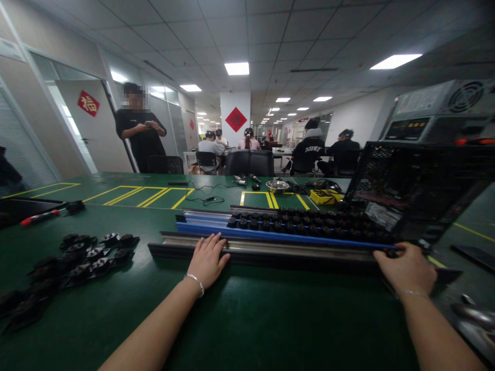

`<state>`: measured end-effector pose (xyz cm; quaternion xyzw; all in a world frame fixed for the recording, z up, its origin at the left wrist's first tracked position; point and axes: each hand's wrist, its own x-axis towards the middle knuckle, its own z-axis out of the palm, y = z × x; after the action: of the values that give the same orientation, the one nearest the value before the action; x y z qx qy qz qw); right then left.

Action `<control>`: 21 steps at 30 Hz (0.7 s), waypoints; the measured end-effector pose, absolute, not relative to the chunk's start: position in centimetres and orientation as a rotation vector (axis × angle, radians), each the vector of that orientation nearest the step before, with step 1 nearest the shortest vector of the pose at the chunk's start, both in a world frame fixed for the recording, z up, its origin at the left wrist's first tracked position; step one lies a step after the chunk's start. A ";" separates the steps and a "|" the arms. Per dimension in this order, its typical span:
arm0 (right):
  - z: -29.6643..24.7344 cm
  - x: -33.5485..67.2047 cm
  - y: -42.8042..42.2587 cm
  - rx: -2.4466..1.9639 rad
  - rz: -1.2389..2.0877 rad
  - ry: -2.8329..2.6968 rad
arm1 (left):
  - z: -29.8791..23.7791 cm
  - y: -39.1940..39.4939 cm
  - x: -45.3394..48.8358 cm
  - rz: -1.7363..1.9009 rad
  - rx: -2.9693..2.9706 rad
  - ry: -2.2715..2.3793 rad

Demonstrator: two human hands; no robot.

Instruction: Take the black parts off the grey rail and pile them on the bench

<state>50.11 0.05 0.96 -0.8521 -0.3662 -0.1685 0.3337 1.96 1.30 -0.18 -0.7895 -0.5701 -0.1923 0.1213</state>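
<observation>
A long black rail with a silver channel lies across the green table in front of me. My left hand rests flat over its left part, fingers stretched out and holding nothing. At the right end of the rail, my right hand is closed, with thumb and forefinger around a small black part whose details are blurred. Just behind runs a blue-edged rail, parallel to the first. Rows of small black parts sit along it, most of them right of its bare left end.
Loose black parts lie in a cluster on the left. An open computer case with power supplies on top stands at right. A metal bowl, yellow item and cables are farther back. A person stands beyond the table.
</observation>
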 end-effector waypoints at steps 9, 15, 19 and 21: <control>1.0 50.0 0.1 -2.262 -0.424 -0.995 | -0.4 1.4 1.9 -0.598 -2.306 -1.654; 1.0 49.8 0.1 -2.271 -0.442 -1.025 | -0.4 1.4 1.9 -0.588 -2.309 -1.663; 0.9 49.9 0.1 -2.262 -0.433 -1.056 | -0.3 1.4 1.9 -0.588 -2.310 -1.667; 0.9 49.9 0.2 -2.256 -0.433 -1.064 | -0.2 1.4 1.9 -0.595 -2.309 -1.667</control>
<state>49.92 0.20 0.88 -0.8499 -0.4010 -0.1631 0.3004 1.91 1.35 -0.24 -0.7883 -0.5692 -0.2030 0.1156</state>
